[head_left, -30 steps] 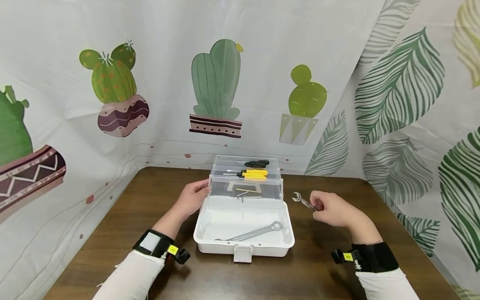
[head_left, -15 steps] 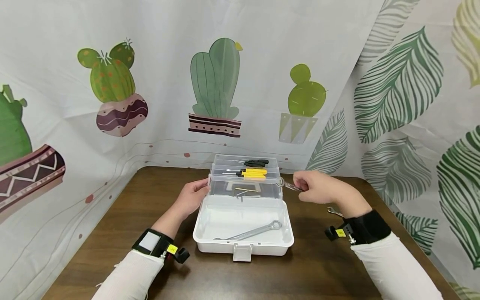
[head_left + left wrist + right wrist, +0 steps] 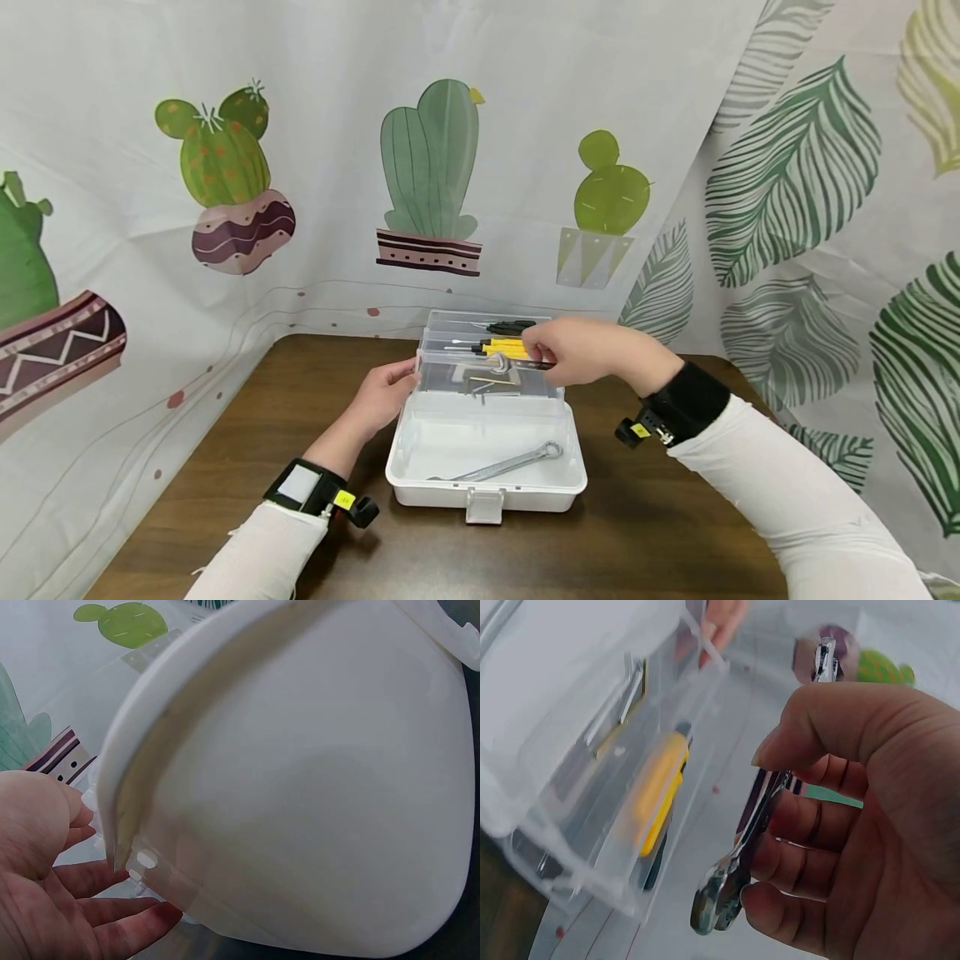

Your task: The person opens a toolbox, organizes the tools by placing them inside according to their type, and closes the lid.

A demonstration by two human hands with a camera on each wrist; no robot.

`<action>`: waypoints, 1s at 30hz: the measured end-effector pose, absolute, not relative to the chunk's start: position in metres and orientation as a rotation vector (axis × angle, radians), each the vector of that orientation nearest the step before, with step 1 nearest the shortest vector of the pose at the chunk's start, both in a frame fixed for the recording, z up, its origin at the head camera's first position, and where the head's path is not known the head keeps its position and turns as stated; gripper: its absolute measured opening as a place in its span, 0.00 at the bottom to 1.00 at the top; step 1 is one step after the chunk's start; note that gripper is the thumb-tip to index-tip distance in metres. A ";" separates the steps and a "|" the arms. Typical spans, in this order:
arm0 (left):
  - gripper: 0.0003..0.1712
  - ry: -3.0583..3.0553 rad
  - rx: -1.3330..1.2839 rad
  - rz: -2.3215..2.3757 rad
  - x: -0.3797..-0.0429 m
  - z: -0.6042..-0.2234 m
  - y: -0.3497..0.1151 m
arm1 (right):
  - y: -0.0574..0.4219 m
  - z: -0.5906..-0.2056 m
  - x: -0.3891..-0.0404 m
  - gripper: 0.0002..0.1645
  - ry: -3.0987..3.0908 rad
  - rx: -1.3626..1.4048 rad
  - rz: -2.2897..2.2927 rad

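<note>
My right hand [image 3: 570, 348] pinches a shiny metal wrench [image 3: 517, 364] between thumb and fingers, above the clear stepped trays [image 3: 442, 375] of the white toolbox [image 3: 483, 500]. In the right wrist view, the wrench [image 3: 759, 810] slants beside the trays, with one end below the fingers and the other above the thumb. My left hand [image 3: 384, 396] holds the toolbox at its rear left corner. From the left wrist view, the fingertips [image 3: 166, 913] reach behind that corner. A longer combination wrench [image 3: 510, 462] lies in the toolbox's bottom compartment.
Yellow-handled screwdrivers [image 3: 504, 345] and black-handled tools [image 3: 512, 327] lie in the upper trays. Lower down are small L-shaped hex keys [image 3: 483, 388]. The brown table [image 3: 300, 392] meets a cactus-print cloth [image 3: 517, 275] behind. A latch [image 3: 485, 506] hangs at the toolbox's front.
My right hand has carried the wrench leftward and up, from right of the toolbox to over its trays. Another wrench seen on the table is now hidden. The left hand has stayed put.
</note>
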State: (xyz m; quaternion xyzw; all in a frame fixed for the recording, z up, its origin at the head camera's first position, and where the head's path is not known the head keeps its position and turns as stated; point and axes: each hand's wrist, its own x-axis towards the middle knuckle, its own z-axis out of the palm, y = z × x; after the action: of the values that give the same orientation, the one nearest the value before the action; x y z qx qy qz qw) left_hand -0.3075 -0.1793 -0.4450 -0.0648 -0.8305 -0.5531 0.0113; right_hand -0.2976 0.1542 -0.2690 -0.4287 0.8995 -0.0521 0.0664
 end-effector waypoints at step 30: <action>0.26 -2.565 -0.235 -1.740 -0.307 -0.445 -0.182 | 0.029 -0.326 -0.284 0.10 2.380 -1.533 0.191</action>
State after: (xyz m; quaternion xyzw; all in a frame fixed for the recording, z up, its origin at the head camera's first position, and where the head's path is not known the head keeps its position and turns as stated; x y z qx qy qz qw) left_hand -0.3070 -0.1817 -0.4446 -0.0756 -0.8251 -0.5597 0.0168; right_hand -0.2838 0.0291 -0.3262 -0.5340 0.8292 0.0667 0.1513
